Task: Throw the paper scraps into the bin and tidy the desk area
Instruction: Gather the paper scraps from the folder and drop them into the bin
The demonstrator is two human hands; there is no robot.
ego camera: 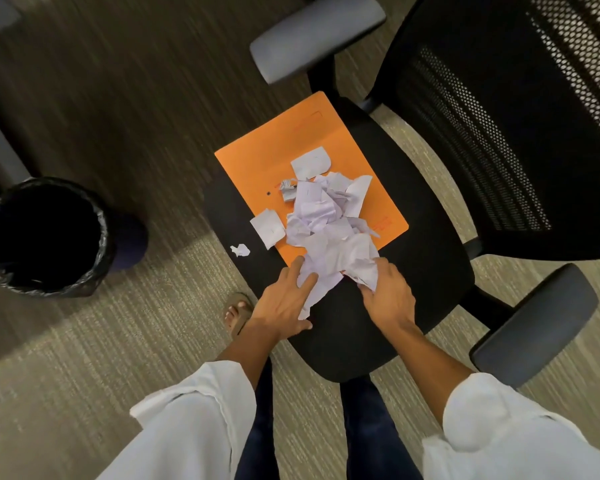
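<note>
A heap of torn white paper scraps lies on an orange folder that rests on the black seat of an office chair. My left hand presses flat on the near edge of the heap, fingers spread over a scrap. My right hand has its fingers curled around a crumpled scrap at the heap's near right. A small loose scrap sits on the seat's left edge. A round bin lined with a black bag stands on the carpet to the left.
The chair's mesh backrest and two grey armrests flank the seat. Striped carpet lies between chair and bin. My sandalled foot stands by the seat's left front.
</note>
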